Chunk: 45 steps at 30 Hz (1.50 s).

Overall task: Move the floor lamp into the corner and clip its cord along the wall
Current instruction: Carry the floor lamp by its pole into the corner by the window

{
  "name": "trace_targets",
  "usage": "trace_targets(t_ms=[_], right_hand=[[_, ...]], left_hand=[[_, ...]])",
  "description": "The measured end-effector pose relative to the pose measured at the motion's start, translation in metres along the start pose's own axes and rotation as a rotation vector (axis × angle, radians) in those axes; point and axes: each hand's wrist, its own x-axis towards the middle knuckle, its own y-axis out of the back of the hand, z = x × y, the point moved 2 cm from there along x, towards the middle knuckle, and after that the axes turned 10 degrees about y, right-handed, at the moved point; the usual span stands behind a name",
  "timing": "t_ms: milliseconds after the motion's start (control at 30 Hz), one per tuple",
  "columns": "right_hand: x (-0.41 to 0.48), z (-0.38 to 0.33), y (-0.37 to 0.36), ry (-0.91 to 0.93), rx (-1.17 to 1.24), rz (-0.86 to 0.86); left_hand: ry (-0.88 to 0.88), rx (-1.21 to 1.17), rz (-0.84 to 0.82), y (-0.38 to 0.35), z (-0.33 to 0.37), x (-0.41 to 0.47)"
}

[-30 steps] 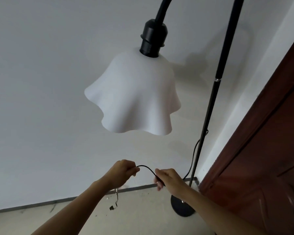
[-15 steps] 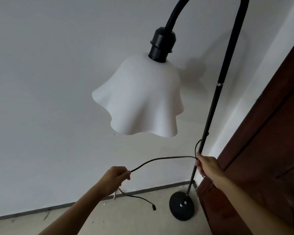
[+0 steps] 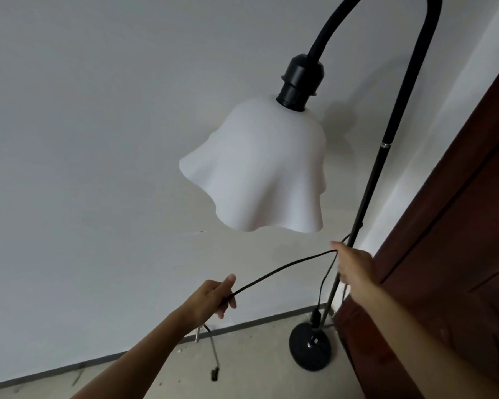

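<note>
Wall [image 3: 98, 139], plain white and matte, is filling the left of the scene, meeting a pale, speckled concrete floor [image 3: 144, 375] along a thin grey baseboard [image 3: 55, 371]. Two bare forearms are reaching in from below. Farthest left, the left hand [image 3: 213, 296] is curling its fingers around a thin black cord [image 3: 280, 267], pinching it between thumb and forefinger. One loose end of the cord is hanging below that hand and trailing to a small dark plug [image 3: 214, 373] lying on the floor. From the left hand the cord is rising in a shallow arc to the right hand [image 3: 355, 266], which is gripping it close beside the pole, fingers closed; whether they are also touching the pole cannot be told. A second run of cord is dropping from there to a small black switch box [image 3: 315, 316] just above the base.

One floor lamp is standing in the corner, between the white wall and a dark red-brown wooden door [image 3: 450, 240] on the right. Its shade [image 3: 260, 171] is smooth, frosted white and bell-shaped with a wavy, ruffled rim, hanging from a ribbed black socket [image 3: 298, 80]. A slim black pole [image 3: 378, 174] with one silver joint ring is curving over at the top and running down to a round, glossy black base [image 3: 310, 349] sitting on the floor, close to the baseboard and the door.
</note>
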Motion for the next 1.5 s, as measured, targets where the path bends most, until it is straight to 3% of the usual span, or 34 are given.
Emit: trace_targets(t_ms=[100,167,433,533,700,867,1167,1500], right_hand=[[0.027,0.018,0.033,-0.036,0.005,0.158],[0.03,0.037,0.044,-0.044,-0.091,0.171],[-0.005,0.103,0.039,-0.075,-0.446,-0.141],[0.01,0.075,0.045,0.135,-0.555,-0.099],[0.047,0.001,0.058,0.414,-0.339,0.045],[0.068,-0.061,0.045,0.575,-0.163,-0.12],[0.094,-0.085,0.019,0.441,-0.041,-0.502],[0.044,-0.088,-0.042,0.47,-0.029,-0.687]], left_hand=[[0.053,0.016,0.041,0.015,-0.028,0.002],[0.056,0.042,0.065,0.023,-0.04,0.005],[0.015,0.037,0.215,0.03,-0.03,0.026],[-0.006,0.066,0.225,0.016,-0.02,0.028],[-0.015,0.117,0.231,-0.011,0.001,0.029],[0.024,0.105,0.272,-0.038,0.019,0.03],[0.201,0.077,0.47,-0.088,0.027,0.014],[0.393,-0.131,0.623,-0.109,0.0,-0.07]])
